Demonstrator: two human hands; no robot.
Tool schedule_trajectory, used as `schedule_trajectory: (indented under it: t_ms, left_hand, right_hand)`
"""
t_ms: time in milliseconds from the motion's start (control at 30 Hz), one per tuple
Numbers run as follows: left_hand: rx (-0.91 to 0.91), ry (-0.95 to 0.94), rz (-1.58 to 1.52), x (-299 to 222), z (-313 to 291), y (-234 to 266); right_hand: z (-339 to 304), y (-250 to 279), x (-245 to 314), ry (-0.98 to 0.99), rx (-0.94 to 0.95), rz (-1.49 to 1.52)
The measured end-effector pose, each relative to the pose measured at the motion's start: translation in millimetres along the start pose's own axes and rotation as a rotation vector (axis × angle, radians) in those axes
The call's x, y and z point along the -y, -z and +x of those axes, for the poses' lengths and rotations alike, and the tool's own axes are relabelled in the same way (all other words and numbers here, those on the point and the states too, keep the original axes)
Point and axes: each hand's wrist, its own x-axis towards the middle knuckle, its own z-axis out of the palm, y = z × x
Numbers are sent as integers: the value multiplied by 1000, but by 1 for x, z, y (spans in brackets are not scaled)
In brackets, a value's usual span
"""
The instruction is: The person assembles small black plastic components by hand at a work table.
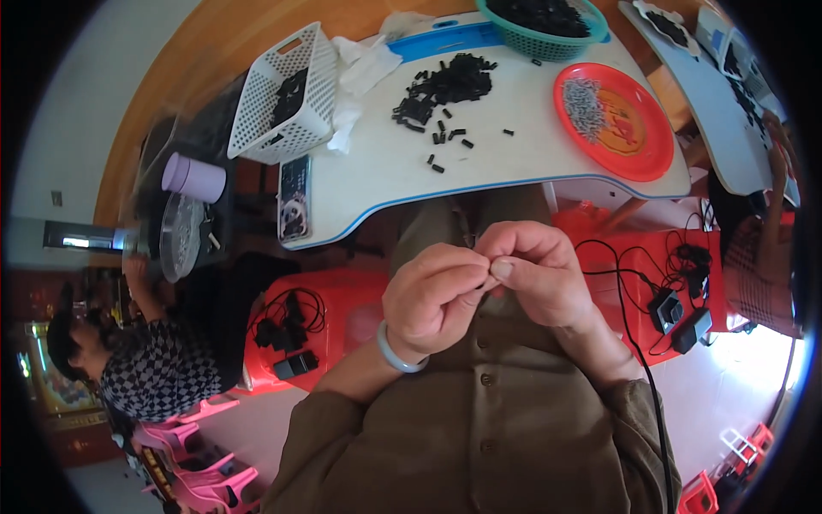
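Note:
My left hand [432, 295] and my right hand [535, 270] meet close to my chest, below the white table [514, 163]. Their fingertips pinch together around something very small, which the fingers hide almost entirely. A pale green bangle [396, 353] circles my left wrist. On the table above lies a loose heap of small black parts [445, 86], with a few scattered toward the near edge. At the right of the table stands a red plate [616, 120] holding a pile of small silvery metal pieces [586, 103].
A white plastic basket [287, 94] with black parts sits at the table's left, a teal basket [544, 26] at the back, crumpled white cloth [360, 73] between them. A phone [294, 197] lies on the left edge. Red stools carry cables and chargers [676, 300]. People sit at left [145, 360] and right [762, 257].

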Motion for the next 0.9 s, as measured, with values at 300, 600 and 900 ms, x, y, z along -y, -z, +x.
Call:
schedule_trajectory:
  t_ms: [300, 600, 900]
  left_hand:
    - [-96, 326, -502, -12, -8, 22]
    - [10, 453, -460, -20, -2, 37]
    - [101, 463, -409, -16, -5, 50]
  right_hand:
    - [4, -22, 11, 362, -10, -529]
    - [18, -39, 33, 613, 92, -1116]
    - [29, -45, 28, 703, 106, -1367]
